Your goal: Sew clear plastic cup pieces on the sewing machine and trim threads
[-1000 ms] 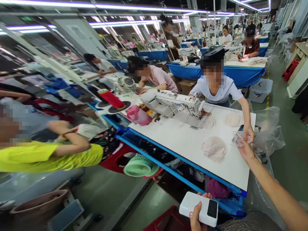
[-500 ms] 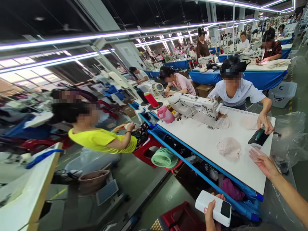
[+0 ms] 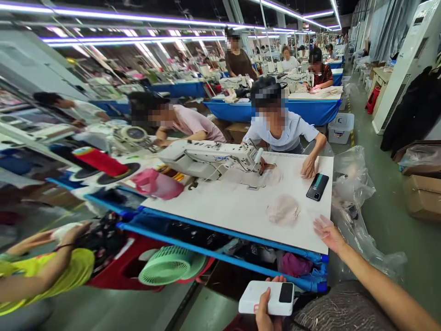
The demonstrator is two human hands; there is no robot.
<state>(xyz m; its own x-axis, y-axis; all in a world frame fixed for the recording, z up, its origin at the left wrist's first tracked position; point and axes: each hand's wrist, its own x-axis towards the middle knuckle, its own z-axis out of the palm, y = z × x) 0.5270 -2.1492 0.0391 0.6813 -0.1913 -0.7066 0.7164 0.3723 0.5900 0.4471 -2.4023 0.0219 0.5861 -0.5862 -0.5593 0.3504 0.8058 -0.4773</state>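
My left hand (image 3: 266, 307) grips a white power bank (image 3: 267, 296) with a black panel at one end, thumb across its top, just in front of the sewing table (image 3: 220, 209). My right hand (image 3: 327, 232) is stretched out at the table's right corner, fingers spread and a little blurred, with nothing in it. A dark phone (image 3: 317, 187) lies on the tabletop beyond that hand. To the left of the phone rests a round pale pink fabric piece (image 3: 283, 210). A co-worker's hand touches the table just behind the phone.
The co-worker in a white top sits behind a white sewing machine (image 3: 213, 158). A pink container (image 3: 158, 184) and a red thread cone (image 3: 103, 162) stand at left. Clear plastic bags (image 3: 361, 230) hang by the right edge. A green basket (image 3: 167, 265) is below, near a person in yellow.
My view has swung right. The co-worker's hand has come off the phone, which now lies flat on the table. My right hand stays spread, and my left still holds the power bank.
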